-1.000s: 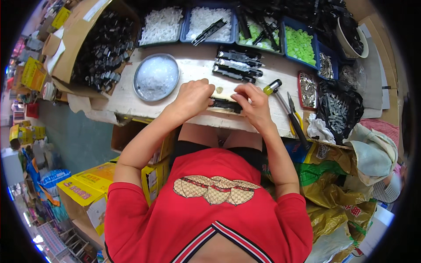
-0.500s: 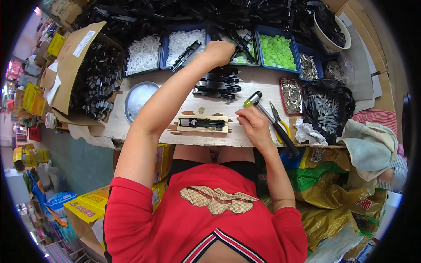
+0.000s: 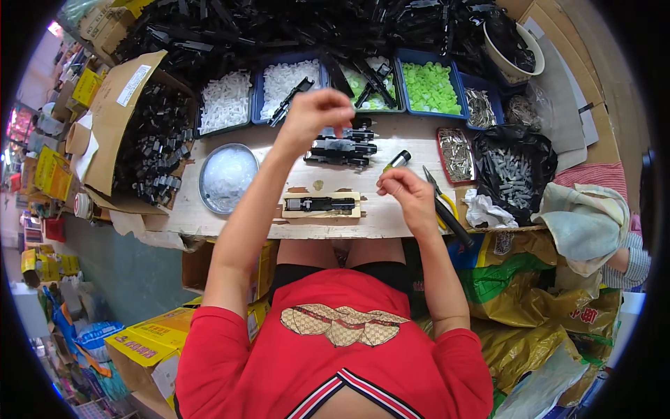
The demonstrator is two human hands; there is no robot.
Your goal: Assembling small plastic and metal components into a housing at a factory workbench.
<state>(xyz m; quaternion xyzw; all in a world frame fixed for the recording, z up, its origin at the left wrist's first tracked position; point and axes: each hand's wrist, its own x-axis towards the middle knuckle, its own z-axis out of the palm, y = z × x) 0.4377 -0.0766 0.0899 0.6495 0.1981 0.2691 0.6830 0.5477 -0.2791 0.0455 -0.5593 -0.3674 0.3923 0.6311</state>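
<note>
My left hand (image 3: pixel 317 119) is raised above the table, just nearer than the bins, with its fingers bent together and slightly blurred. Whatever it pinches, if anything, is too small to make out. My right hand (image 3: pixel 410 198) hovers by the hammer (image 3: pixel 447 215), thumb and fingertips pressed together; any small part between them is hidden. Between my forearms, a black elongated mechanism (image 3: pixel 321 204) lies in a pale holding block (image 3: pixel 296 214). Several similar black mechanisms (image 3: pixel 342 152) are stacked beyond it, partly below my left hand.
Bins of white pieces (image 3: pixel 225 105) and green pieces (image 3: pixel 431 87) line the back, before a heap of black parts (image 3: pixel 230 35). A round dish (image 3: pixel 228 178) and a carton of parts (image 3: pixel 150 133) stand left. Pliers (image 3: pixel 441 192), a red tray (image 3: pixel 457 155) and a black bag (image 3: pixel 513 174) are right.
My left hand has come back from the far bins toward me and lower over the table. My right hand stays near the hammer, its fingers still bent together.
</note>
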